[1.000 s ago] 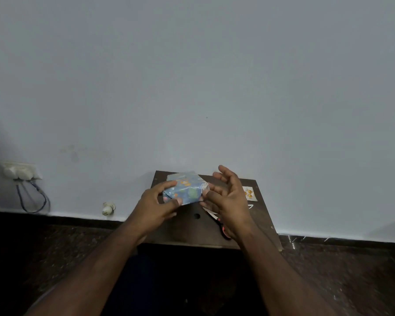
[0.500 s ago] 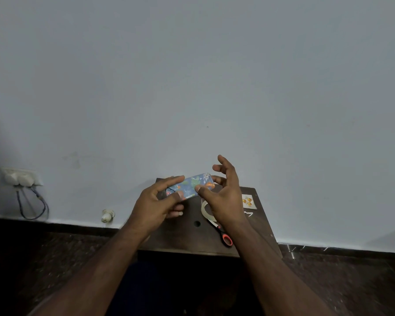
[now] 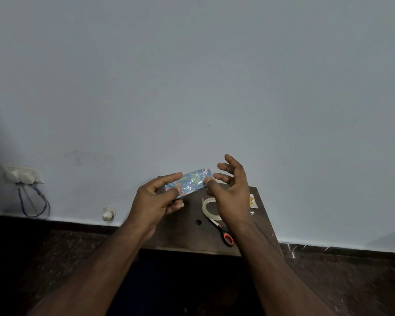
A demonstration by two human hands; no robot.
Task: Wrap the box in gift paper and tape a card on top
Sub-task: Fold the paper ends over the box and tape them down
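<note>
Both hands now hold the wrapped box point(image 3: 188, 184) turned edge-on above the worktop point(image 3: 192, 233), left hand point(image 3: 156, 199) gripping its end, right hand point(image 3: 232, 192) thumb-pressing with fingers spread, suggesting wrapping is done and the card point(image 3: 251, 200), beyond the right hand, comes next.

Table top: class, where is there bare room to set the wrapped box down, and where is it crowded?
The bare patch of the table lies left of the small hole, below the left hand. The right side is crowded: tape roll, scissors and card lie under and beside the right hand, which touches the wrapped box.
</note>
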